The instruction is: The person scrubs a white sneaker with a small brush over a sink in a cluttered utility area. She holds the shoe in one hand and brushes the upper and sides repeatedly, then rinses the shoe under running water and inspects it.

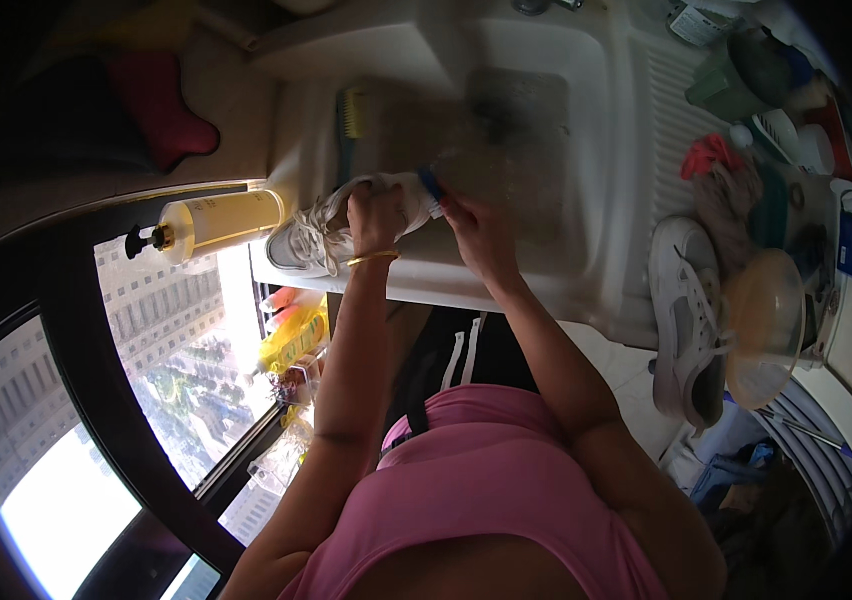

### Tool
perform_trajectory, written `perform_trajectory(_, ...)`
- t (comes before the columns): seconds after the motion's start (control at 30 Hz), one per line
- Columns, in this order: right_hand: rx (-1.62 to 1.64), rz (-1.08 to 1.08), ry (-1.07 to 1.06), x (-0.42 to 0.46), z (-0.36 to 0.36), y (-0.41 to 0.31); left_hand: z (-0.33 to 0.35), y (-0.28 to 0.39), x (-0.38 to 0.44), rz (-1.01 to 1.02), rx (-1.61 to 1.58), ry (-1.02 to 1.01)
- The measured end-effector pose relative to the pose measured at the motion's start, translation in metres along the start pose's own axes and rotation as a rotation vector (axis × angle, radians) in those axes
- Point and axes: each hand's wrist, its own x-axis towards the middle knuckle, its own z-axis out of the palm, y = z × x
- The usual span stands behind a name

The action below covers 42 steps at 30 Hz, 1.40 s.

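A white lace-up sneaker (306,238) is held over the front left of the sink (598,165), its toe pointing left. My left hand (377,214) grips it near the ankle opening, fingers partly inside. In my right hand (480,234) is a small blue brush (430,182), its pale bristles against the sneaker's heel. The hand hides part of the brush. Against the basin's left wall leans another brush (351,112) with yellow bristles. Murky water (486,172) covers the basin floor. The matching sneaker (685,315) lies on the right side of the ribbed drainboard (658,127).
A pump bottle (223,217) lies on the window side at left. Right of the sink are a green cup (733,79), a red cloth item (711,156) and a translucent orange bowl (765,326). A faucet (546,6) shows at the top. Yellow-packaged bottles (294,334) stand below left.
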Motion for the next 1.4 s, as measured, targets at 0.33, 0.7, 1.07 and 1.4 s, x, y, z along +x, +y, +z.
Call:
perform_trajectory(0.33, -0.306, 0.085, -0.023, 0.094, 0.055, 0.065, -0.006, 0.005, -0.031, -0.002, -0.471, -0.084)
perform_trajectory(0.7, -0.121, 0.056, -0.037, 0.01, 0.003, 0.006, -0.01, 0.008, -0.034, -0.066, -0.508, -0.103)
perform_trajectory(1.07, -0.498, 0.062, 0.082, 0.097, 0.047, 0.107, -0.012, 0.026, -0.048, -0.094, -0.579, -0.161)
perform_trajectory(1.4, -0.127, 0.072, -0.055, -0.007, -0.015, -0.017, 0.014, 0.002, -0.033, 0.332, 0.105, 0.211)
